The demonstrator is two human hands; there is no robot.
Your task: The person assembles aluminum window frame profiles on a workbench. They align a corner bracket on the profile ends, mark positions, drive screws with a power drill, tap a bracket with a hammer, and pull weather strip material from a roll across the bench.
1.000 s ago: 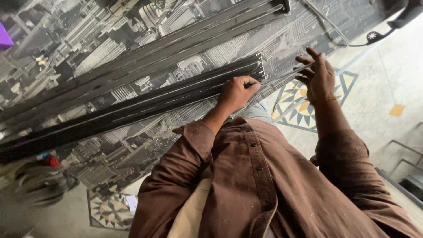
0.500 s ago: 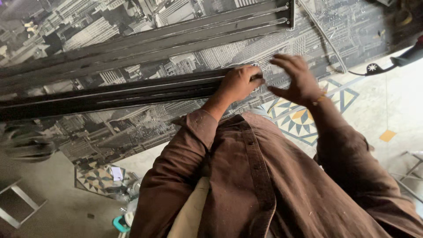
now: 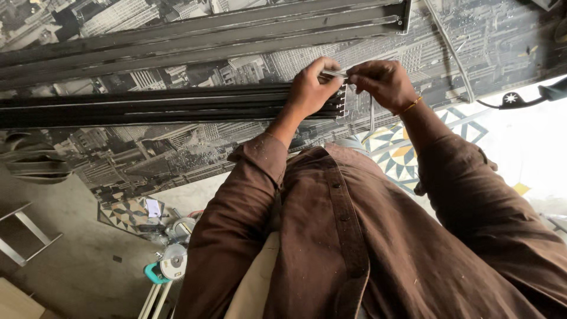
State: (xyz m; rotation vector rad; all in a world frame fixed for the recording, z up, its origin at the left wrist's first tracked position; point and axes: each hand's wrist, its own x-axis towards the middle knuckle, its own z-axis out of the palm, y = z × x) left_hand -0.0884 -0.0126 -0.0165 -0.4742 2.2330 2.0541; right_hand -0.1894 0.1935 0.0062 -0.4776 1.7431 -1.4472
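Observation:
A bundle of long black metal profiles (image 3: 147, 109) lies across a table covered with a grey cityscape print (image 3: 177, 159). My left hand (image 3: 310, 90) rests on the bundle's right end, its fingertips pinching a thin pale metal strip (image 3: 335, 73). My right hand (image 3: 381, 82), with a thin gold bracelet at the wrist, pinches the same strip from the right. The two hands nearly touch just above the profile ends. My brown shirt sleeves and chest fill the lower part of the view.
A second, longer set of grey profiles (image 3: 207, 32) lies farther back. A thin cable (image 3: 450, 56) and a black tool part (image 3: 520, 99) are at the right. A patterned floor tile (image 3: 401, 156), a disc cutter (image 3: 174, 260) and a metal frame (image 3: 23, 236) lie below.
My right hand has come down from open air to meet my left hand at the profile ends and closed on the strip. The view has shifted, so the profiles now run level.

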